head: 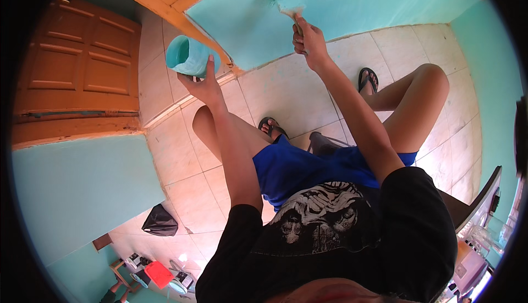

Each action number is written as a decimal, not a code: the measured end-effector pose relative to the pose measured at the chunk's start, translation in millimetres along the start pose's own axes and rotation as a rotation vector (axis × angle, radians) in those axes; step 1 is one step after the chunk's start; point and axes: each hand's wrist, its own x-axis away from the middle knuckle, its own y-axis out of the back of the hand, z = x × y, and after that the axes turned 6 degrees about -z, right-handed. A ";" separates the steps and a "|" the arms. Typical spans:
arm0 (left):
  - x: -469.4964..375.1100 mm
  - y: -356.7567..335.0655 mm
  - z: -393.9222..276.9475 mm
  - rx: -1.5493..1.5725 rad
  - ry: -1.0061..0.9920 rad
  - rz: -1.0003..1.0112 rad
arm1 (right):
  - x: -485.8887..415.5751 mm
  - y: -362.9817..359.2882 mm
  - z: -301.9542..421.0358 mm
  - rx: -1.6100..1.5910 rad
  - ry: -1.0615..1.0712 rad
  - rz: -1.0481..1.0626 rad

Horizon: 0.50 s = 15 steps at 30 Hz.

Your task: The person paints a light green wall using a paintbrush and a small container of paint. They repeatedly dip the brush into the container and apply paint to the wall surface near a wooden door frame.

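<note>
My right hand (308,41) is closed around the handle of a paintbrush (291,4). The brush's wide, paint-covered bristles rest against the turquoise wall (354,2) in front of me. Out to the left, my left hand (206,84) grips a round paint container (198,61) smeared with turquoise paint. Its mouth is tilted to the left, and turquoise shows inside. The container is near the orange wooden door frame (214,47), at the wall's left edge.
An orange panelled door (78,55) stands at the left. Small paint specks dot the tiled floor (284,84) between my sandalled feet. A black bag (161,221) lies lower left, beyond it a red object (159,274). Part of another person shows at bottom left.
</note>
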 end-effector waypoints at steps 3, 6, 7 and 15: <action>0.4 2.2 1.4 -0.003 0.001 -0.006 | -13.8 1.8 3.4 -0.007 0.130 0.010; 0.3 3.0 0.9 -0.022 -0.016 -0.019 | -40.8 11.7 -3.1 0.042 0.176 0.013; 0.2 3.0 0.3 -0.025 -0.015 -0.019 | -49.4 18.8 -10.1 0.064 0.179 0.008; -1.1 -0.5 4.0 -0.058 -0.009 0.001 | -54.6 79.7 -70.0 0.214 0.011 -0.120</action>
